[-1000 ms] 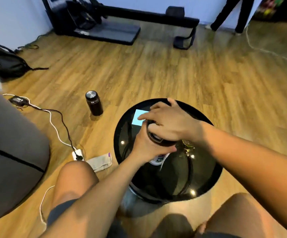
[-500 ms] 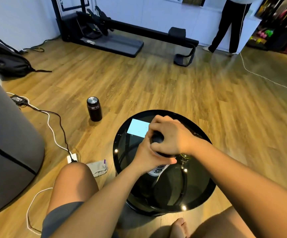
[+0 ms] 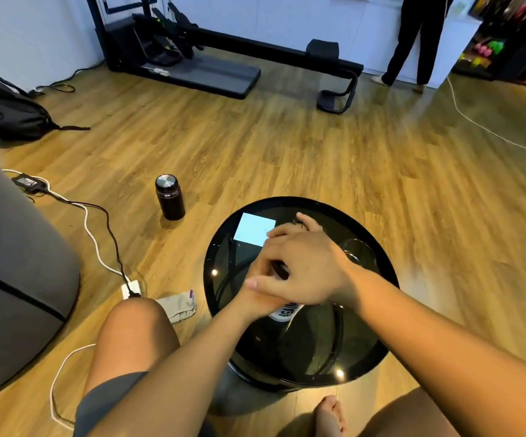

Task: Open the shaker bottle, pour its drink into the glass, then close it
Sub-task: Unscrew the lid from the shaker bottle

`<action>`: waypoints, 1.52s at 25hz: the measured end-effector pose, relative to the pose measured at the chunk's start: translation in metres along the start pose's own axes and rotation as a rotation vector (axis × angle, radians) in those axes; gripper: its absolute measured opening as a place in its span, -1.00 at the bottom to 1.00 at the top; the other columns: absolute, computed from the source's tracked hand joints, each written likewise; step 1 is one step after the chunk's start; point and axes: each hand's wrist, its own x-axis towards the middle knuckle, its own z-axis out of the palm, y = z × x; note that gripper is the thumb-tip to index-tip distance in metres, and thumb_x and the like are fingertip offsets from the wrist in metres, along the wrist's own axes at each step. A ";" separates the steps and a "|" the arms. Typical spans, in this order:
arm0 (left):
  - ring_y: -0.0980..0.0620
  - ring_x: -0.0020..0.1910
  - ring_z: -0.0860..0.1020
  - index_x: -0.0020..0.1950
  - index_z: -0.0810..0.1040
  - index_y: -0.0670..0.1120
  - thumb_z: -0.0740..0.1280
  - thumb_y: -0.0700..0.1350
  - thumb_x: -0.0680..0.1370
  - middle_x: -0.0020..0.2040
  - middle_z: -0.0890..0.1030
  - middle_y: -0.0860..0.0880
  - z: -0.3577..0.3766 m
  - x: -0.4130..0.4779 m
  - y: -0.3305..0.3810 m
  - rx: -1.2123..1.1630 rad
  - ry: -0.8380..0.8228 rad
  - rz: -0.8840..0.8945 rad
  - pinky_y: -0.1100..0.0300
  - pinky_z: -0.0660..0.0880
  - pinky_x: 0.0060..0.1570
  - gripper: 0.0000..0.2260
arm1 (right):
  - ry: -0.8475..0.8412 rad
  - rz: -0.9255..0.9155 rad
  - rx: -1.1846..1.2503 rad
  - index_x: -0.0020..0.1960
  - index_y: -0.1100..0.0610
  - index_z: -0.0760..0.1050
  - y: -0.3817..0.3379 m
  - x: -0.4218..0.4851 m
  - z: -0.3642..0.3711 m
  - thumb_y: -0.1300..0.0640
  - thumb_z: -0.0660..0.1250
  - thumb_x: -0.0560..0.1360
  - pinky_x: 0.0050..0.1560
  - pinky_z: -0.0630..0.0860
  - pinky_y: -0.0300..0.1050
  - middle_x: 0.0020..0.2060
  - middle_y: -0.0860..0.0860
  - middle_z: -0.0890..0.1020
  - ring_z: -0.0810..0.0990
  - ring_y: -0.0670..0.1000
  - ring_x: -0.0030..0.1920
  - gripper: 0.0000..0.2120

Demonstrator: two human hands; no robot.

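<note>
The shaker bottle [image 3: 285, 311] stands on the round black glass table [image 3: 365, 357]; only its white lettered lower part and a bit of the dark lid show. My left hand [image 3: 257, 298] wraps around the bottle's body from the left. My right hand [image 3: 302, 269] lies over the top, fingers curled on the lid, hiding most of it. The clear glass [image 3: 358, 252] stands on the table just right of my right hand, partly behind my wrist.
A dark flask [image 3: 169, 197] stands on the wooden floor left of the table. Cables and a power strip [image 3: 131, 290] run along the floor by a grey sofa [image 3: 12, 263]. A cloth [image 3: 178, 305] lies near my knee. A person [image 3: 413, 39] stands far back.
The view has tilted up, so the table sits lower in frame. My right hand has turned on the lid, thumb now pointing left. The glass now shows beside my wrist.
</note>
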 end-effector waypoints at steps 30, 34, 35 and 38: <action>0.30 0.26 0.59 0.38 0.35 0.32 0.73 0.07 0.19 0.26 0.63 0.21 -0.005 0.000 0.008 -0.079 0.008 -0.057 0.38 0.52 0.17 -0.12 | 0.204 0.352 0.033 0.35 -0.01 0.48 0.012 0.006 -0.014 -0.35 -0.06 0.58 0.20 0.45 0.11 0.17 0.09 0.54 0.49 0.17 0.27 -0.39; 0.33 0.21 0.60 0.33 0.43 0.23 0.67 0.07 0.24 0.14 0.66 0.18 -0.005 -0.002 0.011 -0.036 -0.023 -0.014 0.44 0.53 0.10 -0.26 | 0.128 0.251 -0.034 0.17 0.04 0.60 0.002 0.000 0.003 -0.34 0.04 0.59 0.26 0.40 0.07 0.07 0.05 0.60 0.52 0.09 0.17 -0.44; 0.36 0.17 0.59 0.28 0.45 0.19 0.60 0.11 0.27 0.11 0.62 0.18 -0.004 -0.004 0.014 -0.011 -0.034 0.003 0.43 0.54 0.09 -0.37 | 0.142 0.142 0.002 0.07 0.05 0.64 -0.002 -0.003 0.007 -0.30 0.12 0.59 0.38 0.31 0.05 0.01 0.02 0.63 0.55 0.04 0.13 -0.50; 0.24 0.15 0.61 0.30 0.48 0.03 0.52 0.14 0.31 0.10 0.61 0.18 -0.004 -0.004 0.018 -0.013 -0.046 0.006 0.30 0.59 0.16 -0.39 | 0.168 -0.014 0.229 -0.14 0.08 0.65 0.002 -0.012 0.002 -0.27 0.20 0.52 0.51 0.20 0.01 -0.17 -0.01 0.69 0.62 -0.02 -0.04 -0.54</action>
